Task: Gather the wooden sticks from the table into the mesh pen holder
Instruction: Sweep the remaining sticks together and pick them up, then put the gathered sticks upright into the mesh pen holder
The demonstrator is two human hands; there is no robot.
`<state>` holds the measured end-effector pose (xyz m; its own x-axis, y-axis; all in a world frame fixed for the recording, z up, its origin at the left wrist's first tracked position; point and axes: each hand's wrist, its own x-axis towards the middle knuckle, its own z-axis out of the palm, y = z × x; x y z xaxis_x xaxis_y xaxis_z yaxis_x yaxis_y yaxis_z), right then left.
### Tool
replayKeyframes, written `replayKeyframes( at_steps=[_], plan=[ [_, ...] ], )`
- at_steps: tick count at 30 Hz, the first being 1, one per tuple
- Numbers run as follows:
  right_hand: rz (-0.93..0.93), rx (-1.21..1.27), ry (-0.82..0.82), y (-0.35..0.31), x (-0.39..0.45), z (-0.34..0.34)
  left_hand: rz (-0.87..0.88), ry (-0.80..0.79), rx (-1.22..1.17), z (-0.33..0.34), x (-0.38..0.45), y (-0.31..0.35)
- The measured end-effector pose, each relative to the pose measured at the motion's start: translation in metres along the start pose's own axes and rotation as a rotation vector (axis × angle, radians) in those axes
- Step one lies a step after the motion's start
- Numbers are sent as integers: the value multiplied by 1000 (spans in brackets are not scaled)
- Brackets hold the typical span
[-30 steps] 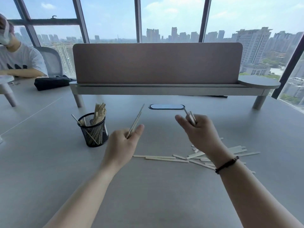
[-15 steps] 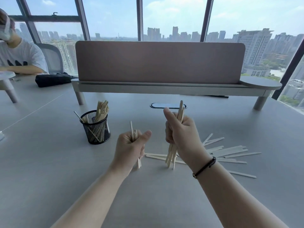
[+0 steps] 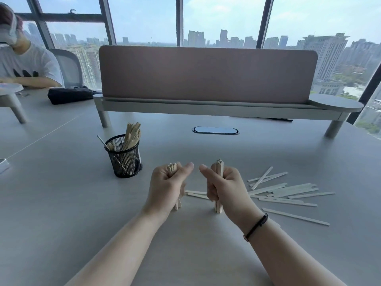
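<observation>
Both fists clamped on upright stick bundles, left grip (image 3: 168,183) way closer than right grip (image 3: 223,185) to mesh pen holder (image 3: 124,156), far-left on bench (image 3: 61,213).

Pale wooden sticks (image 3: 288,190); black mesh pen holder (image 3: 124,159).

Free room and obstacles on the table (image 3: 206,254)

Bare surface is seen between holder (image 3: 125,158) and fists; loose sticks (image 3: 288,190) are scattered rightward, the screen (image 3: 206,75) behind.

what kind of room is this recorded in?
Most likely a high-rise open office. A long grey shared table carries a padded desk divider and a cable port; floor-to-ceiling windows look out over city towers, and another person sits at the far left.
</observation>
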<state>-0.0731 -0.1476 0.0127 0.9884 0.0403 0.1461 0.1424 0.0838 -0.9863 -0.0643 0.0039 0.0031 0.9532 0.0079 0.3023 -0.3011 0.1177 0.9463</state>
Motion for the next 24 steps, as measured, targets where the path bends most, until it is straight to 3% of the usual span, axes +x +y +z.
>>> replayKeyframes(
  at_steps=[5, 13, 20, 24],
  plan=[
    [26, 94, -9, 0, 2, 0, 17, 35, 2, 3, 0, 2],
    [109, 24, -41, -1, 8, 14, -158, 104, -172, -7, 7, 6],
    [130, 77, -146, -26, 32, 72, -127, 372, -220, -37, 20, 19],
    [53, 199, -114, -66, 72, 114, -220, 504, -402, -46, 24, 18]
  ],
)
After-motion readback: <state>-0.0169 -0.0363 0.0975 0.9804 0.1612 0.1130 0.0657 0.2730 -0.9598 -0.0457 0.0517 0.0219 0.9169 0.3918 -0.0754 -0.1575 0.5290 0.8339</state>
